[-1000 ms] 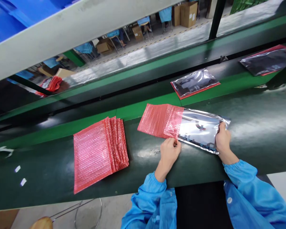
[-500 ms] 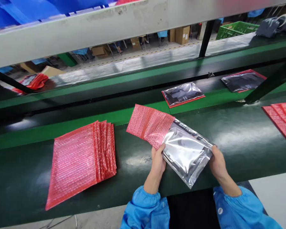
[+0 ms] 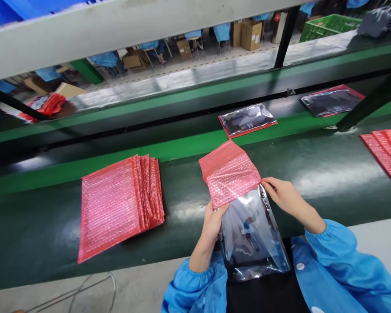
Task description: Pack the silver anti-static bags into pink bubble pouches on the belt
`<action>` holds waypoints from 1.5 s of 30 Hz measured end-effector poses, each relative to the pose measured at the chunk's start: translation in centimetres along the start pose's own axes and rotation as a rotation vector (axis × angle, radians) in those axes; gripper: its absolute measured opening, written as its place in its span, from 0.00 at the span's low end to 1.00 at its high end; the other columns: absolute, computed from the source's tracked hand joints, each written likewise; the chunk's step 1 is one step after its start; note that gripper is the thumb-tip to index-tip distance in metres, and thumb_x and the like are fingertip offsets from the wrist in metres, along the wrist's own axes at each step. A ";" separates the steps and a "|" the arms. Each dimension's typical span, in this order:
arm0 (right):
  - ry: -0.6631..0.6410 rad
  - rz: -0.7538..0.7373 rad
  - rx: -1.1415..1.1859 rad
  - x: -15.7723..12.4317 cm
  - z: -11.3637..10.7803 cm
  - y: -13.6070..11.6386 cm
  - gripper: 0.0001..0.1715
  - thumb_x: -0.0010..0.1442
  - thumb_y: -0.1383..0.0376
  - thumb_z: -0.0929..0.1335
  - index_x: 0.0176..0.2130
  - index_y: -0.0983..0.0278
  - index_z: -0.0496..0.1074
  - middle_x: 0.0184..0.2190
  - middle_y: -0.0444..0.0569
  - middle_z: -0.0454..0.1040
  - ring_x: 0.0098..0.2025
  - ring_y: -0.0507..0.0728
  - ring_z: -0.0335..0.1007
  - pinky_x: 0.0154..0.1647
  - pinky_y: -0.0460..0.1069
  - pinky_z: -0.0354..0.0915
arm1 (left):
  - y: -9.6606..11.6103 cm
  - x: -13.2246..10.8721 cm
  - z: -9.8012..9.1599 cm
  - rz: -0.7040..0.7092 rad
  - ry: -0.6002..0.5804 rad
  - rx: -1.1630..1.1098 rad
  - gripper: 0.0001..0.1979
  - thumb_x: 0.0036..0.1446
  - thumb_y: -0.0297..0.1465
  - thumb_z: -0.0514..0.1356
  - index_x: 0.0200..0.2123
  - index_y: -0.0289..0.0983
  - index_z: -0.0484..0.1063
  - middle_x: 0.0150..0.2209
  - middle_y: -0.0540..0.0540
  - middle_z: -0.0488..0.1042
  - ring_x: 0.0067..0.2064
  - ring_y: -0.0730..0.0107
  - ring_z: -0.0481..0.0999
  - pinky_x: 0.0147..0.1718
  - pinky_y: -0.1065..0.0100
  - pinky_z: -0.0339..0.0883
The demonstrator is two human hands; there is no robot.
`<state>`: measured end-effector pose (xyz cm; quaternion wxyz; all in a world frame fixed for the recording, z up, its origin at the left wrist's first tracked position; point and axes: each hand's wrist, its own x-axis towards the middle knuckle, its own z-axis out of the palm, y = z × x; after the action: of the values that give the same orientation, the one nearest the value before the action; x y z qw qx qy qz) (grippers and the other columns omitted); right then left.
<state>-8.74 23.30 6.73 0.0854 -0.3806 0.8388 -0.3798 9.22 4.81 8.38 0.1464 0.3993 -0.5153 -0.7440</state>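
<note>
A pink bubble-wrap bag (image 3: 232, 176) hangs over the upper end of a shiny silver see-through bag (image 3: 252, 237), which holds something flat and dark. The silver bag's upper end is hidden under the pink one. My left hand (image 3: 212, 222) is closed on the lower left corner of the bubble-wrap bag, thumb on top, beside the silver bag's left edge. At the opposite corner, the fingers of my right hand (image 3: 285, 196) pinch the bubble-wrap bag's edge near the silver bag's rim. The silver bag slopes down toward my lap.
A pile of pink bubble-wrap bags (image 3: 111, 204) lies left on the dark green bench (image 3: 182, 256), with more bags (image 3: 389, 152) at the far right. Two silver packages (image 3: 247, 119) (image 3: 332, 102) lie beyond. A dark post (image 3: 368, 98) stands right; a shelf beam (image 3: 117, 30) crosses above.
My right hand has moved from the silver bag's lower right edge up to the bubble-wrap bag's corner. The silver bag has swung steeper, its lower end toward me. My left hand keeps its grip.
</note>
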 end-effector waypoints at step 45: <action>-0.561 0.308 0.532 -4.1 -6.1 -4.2 0.27 0.59 0.44 0.71 0.26 0.63 0.72 0.19 0.47 0.71 0.20 0.54 0.68 0.21 0.46 0.63 | 9.3 -2.9 -4.9 0.219 -0.659 1.011 0.15 0.57 0.34 0.51 0.19 0.39 0.66 0.17 0.48 0.67 0.20 0.71 0.64 0.23 0.69 0.52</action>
<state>-6.15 27.88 13.36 0.4619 -0.3039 0.7029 -0.4475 12.90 -0.56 17.12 -0.1526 0.1128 -0.8607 -0.4725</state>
